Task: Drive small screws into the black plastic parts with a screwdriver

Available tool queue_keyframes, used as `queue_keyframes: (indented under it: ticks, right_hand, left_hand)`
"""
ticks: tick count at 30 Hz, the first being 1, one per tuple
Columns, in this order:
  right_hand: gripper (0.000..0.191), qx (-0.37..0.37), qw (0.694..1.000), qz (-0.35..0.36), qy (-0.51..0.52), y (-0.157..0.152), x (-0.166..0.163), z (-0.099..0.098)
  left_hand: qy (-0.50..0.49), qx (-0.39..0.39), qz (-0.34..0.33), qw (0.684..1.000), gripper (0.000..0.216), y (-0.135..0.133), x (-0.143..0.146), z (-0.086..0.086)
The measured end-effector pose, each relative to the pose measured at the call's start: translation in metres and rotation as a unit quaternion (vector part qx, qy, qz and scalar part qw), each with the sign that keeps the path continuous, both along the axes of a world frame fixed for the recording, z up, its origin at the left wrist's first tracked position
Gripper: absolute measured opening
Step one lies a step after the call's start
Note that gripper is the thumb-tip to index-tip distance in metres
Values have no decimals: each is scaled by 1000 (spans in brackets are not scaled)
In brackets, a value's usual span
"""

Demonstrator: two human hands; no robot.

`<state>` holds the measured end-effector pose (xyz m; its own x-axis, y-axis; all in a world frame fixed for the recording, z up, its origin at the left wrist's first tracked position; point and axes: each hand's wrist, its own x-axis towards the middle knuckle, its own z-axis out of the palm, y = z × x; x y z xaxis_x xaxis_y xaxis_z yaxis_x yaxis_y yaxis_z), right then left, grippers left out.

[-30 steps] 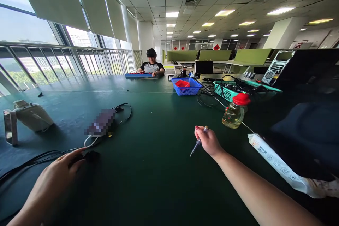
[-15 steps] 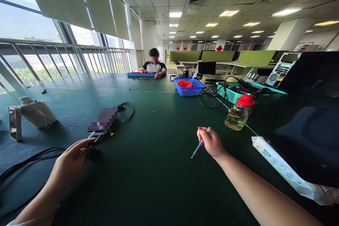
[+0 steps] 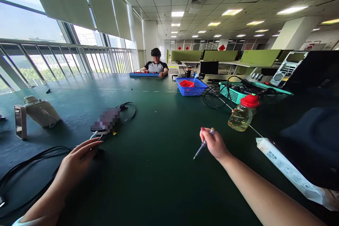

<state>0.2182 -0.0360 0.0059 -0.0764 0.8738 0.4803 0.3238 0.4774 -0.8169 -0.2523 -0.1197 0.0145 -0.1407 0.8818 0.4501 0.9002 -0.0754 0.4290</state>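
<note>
My right hand [image 3: 214, 144] grips a small screwdriver [image 3: 202, 146] with a clear handle, its tip pointing down and left over the dark green table [image 3: 159, 180]. At the left, my left hand [image 3: 79, 158] rests low with its fingers stretched out, beside black cables [image 3: 34, 159]. Its fingertips are close to the white leads at the near end of a dark, phone-like device [image 3: 107, 120], whose surface is blurred. Something dark lies under the fingers, in shadow and hard to make out. A short black cord [image 3: 134, 107] curves from behind the device.
A red-capped bottle [image 3: 241, 114] and a white wipes pack [image 3: 288, 171] stand and lie at right. Beyond are a blue basket [image 3: 191, 90] and a teal basket [image 3: 233, 93] of cables. At left sits a beige flask [image 3: 42, 111]. Another person [image 3: 156, 65] sits at the far end.
My left hand's fingers have straightened from a pinch around a small dark piece. The right hand still holds the screwdriver in nearly the same place. The whole view has shifted slightly.
</note>
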Motion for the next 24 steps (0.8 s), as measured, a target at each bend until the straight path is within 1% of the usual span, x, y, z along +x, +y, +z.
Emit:
queue_keyframes:
  ticks: [3, 7, 13, 16, 20, 24]
  right_hand:
    - [59, 4, 1000, -1, -4, -1, 0, 1]
    - [59, 7, 1000, -1, -8, -1, 0, 0]
    - [58, 5, 1000, 1, -5, 0, 0, -1]
    - [58, 4, 1000, 1, -3, -1, 0, 0]
    - [56, 6, 1000, 4, 0, -2, 0, 1]
    - [56, 7, 1000, 9, 2, -2, 0, 0]
  left_hand:
    - [1, 7, -8, 1000, 41, -1, 2, -1]
    - [26, -18, 32, 999, 42, -3, 6, 0]
    - [61, -9, 38, 997, 42, -2, -1, -2]
    - [59, 6, 45, 997, 39, -1, -4, -2]
    - [43, -4, 59, 997, 36, -2, -4, 3]
    - [43, 3, 73, 996, 37, -1, -6, 6]
